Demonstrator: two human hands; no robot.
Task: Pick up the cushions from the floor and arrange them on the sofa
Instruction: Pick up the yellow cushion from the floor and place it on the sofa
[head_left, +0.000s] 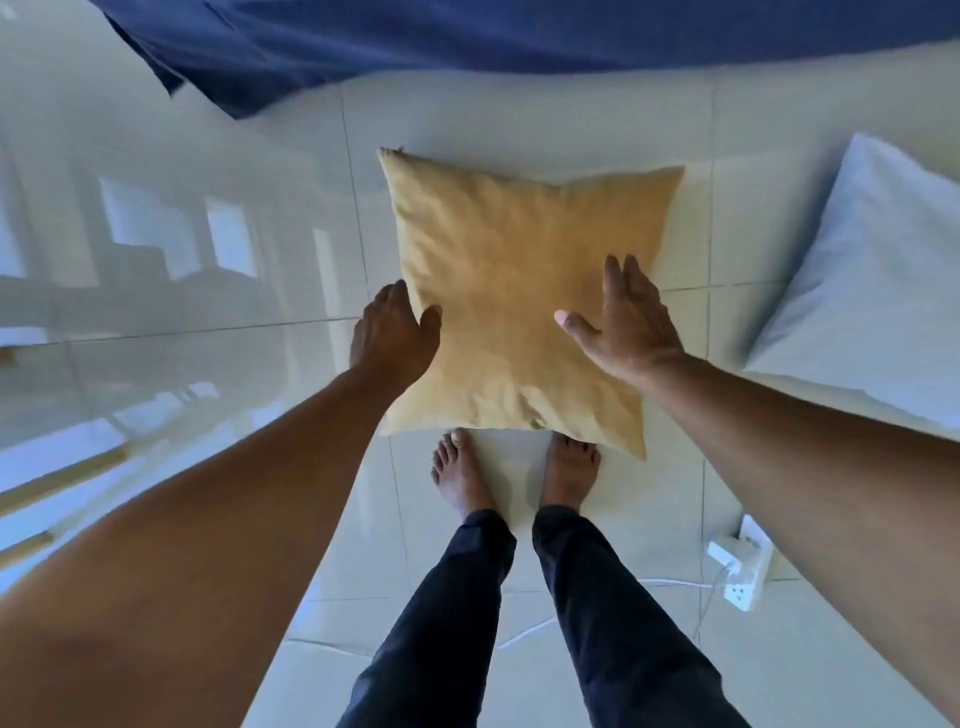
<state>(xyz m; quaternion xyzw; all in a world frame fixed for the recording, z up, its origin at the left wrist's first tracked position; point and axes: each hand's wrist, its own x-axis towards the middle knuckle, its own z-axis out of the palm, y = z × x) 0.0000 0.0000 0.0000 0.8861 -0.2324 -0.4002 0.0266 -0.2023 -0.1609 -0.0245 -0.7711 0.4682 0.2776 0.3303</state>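
Observation:
A square mustard-yellow cushion (509, 296) lies flat on the glossy tiled floor just in front of my bare feet. My left hand (395, 327) curls around its left edge, thumb on top and fingers hidden beneath. My right hand (623, 317) rests flat and spread on the cushion's right part, fingers apart. A white cushion (872, 280) lies on the floor to the right, cut off by the frame edge. The sofa, draped in dark blue fabric (519, 36), runs across the top of the view.
A white power strip (743, 564) with a plug and a white cable lies on the floor at the lower right, behind my right foot. The pale tiles to the left reflect windows.

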